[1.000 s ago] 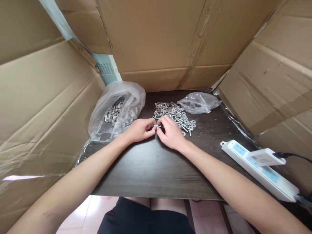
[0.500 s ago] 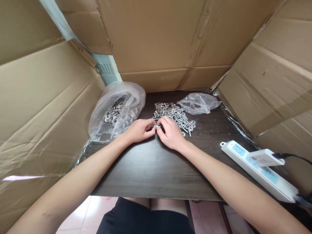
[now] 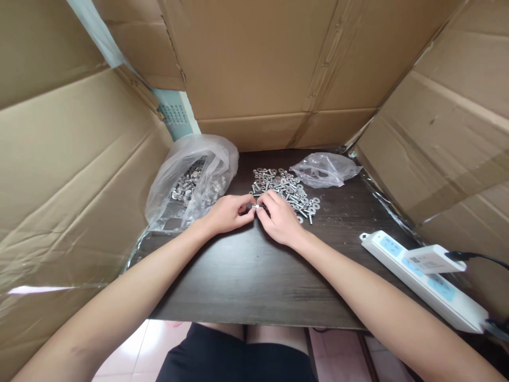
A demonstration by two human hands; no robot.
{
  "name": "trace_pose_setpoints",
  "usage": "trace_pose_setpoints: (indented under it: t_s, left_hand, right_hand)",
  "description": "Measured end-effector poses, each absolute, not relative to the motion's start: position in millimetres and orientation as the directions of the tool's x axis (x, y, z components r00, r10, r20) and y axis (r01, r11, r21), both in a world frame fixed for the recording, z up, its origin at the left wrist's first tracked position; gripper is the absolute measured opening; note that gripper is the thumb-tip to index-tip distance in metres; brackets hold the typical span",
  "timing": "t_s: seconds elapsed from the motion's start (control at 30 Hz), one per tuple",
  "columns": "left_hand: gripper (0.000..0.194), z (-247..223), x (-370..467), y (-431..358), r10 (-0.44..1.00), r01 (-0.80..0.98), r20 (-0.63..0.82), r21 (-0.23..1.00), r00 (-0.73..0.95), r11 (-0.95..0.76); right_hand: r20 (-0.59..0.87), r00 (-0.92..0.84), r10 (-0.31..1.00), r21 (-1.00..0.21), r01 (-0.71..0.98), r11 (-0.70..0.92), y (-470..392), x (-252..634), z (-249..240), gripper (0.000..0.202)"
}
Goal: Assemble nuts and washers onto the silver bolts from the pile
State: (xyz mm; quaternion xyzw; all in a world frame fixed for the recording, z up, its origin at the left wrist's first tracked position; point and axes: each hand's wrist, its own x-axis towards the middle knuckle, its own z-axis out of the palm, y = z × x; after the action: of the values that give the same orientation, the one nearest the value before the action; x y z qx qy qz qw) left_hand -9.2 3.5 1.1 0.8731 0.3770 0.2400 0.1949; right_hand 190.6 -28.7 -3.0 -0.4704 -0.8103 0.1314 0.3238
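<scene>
Between my two hands is a small silver bolt [image 3: 255, 206], partly hidden by the fingertips. My left hand [image 3: 231, 213] pinches its left end with thumb and forefinger. At the other end, the fingers of my right hand [image 3: 277, 216] are closed on it; whether a nut or washer sits there is too small to tell. Just beyond my right hand lies a loose pile of bolts, nuts and washers [image 3: 292, 193] on the dark table [image 3: 246, 276]. A clear plastic bag [image 3: 159, 196] holding many metal pieces stands to the left, near my left hand.
A second clear bag [image 3: 328, 170], flattened, lies behind the pile on the right. On the right side rests a white power strip [image 3: 382, 246] with a white plug-in adapter [image 3: 431, 259] and black cable. Cardboard walls [image 3: 254, 63] enclose the table at the back and both sides.
Both hands stay in nearly the same place, with the fingertips shifted slightly around the bolt. The whole view has moved by a few pixels.
</scene>
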Motion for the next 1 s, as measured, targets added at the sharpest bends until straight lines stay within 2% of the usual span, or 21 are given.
trace_pose_setpoints:
  t_s: [0.4, 1.0]
  left_hand:
    - [0.018, 2.2, -8.3, 3.2, 0.748, 0.555, 0.280, 0.527, 0.601, -0.643]
    - [0.018, 0.9, -8.7, 3.9, 0.736, 0.548, 0.303, 0.512, 0.606, -0.662]
  right_hand:
    - [0.414, -0.330, 0.848, -0.539, 0.662, 0.520, -29.6, 190.0, -2.2, 0.006]
    - [0.412, -0.341, 0.845, -0.501, 0.690, 0.523, -29.1, 189.9, -4.2, 0.007]
